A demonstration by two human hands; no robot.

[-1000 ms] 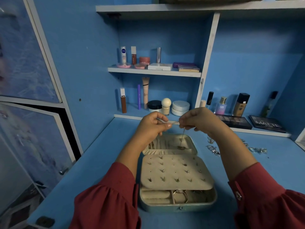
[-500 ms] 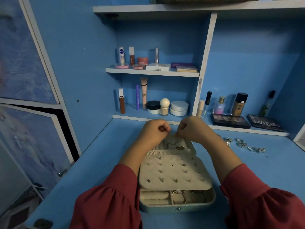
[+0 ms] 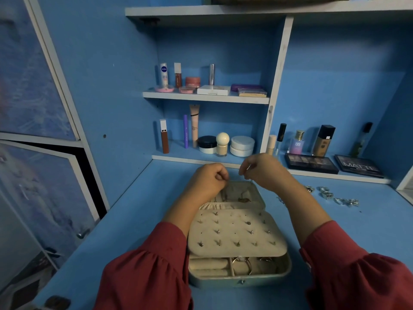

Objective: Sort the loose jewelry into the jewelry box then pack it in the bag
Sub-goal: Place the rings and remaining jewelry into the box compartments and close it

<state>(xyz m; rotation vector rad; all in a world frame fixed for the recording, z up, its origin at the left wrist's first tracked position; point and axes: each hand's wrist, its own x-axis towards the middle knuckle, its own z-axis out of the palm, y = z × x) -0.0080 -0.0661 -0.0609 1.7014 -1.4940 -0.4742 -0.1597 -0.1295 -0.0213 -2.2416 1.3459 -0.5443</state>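
Both hands dropped since a second ago, left hand point(image 3: 209, 179) fisted and right hand point(image 3: 260, 170) pinched, apparently on a thin chain too small to confirm, now over jewelry box point(image 3: 239, 279) lid on worktop point(image 3: 138, 211); rings point(image 3: 333, 196) remain loose.

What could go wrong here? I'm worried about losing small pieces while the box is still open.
Both hands, left and right, pinch something too thin to make out above the open lid; it could snag or slip behind the jewelry box. The loose silver pieces lie on the desk by the right forearm, so a sleeve might sweep them off. The stud panel sits loose over the tray, so a knock might shift it.
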